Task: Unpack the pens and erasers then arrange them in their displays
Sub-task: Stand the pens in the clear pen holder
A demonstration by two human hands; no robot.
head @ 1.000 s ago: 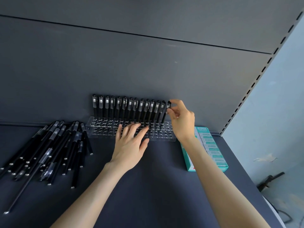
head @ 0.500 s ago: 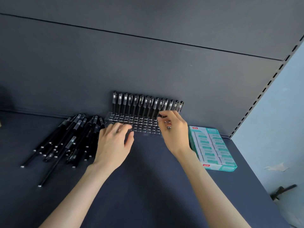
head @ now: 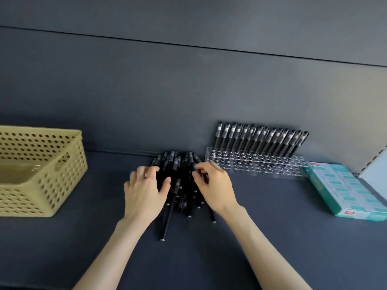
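A loose pile of black pens [head: 181, 188] lies on the dark shelf, and both of my hands are on it. My left hand [head: 144, 190] rests on the pile's left side, fingers bent over the pens and thumb spread. My right hand [head: 214, 188] is on the right side, its thumb and curled fingers pinching a pen near its cap. A clear acrylic pen display [head: 254, 165] stands to the right against the back wall, with a row of black pens [head: 261, 140] upright in its rear holes. A teal eraser box [head: 346, 192] lies at the far right.
A beige perforated plastic basket [head: 45, 170] stands at the left on the shelf [head: 272, 237]. The dark back panel rises right behind the display. A slotted shelf upright [head: 374, 162] closes the right end.
Both hands have left the acrylic display and moved left onto the loose pen pile. The view has swung left, bringing the basket into sight.
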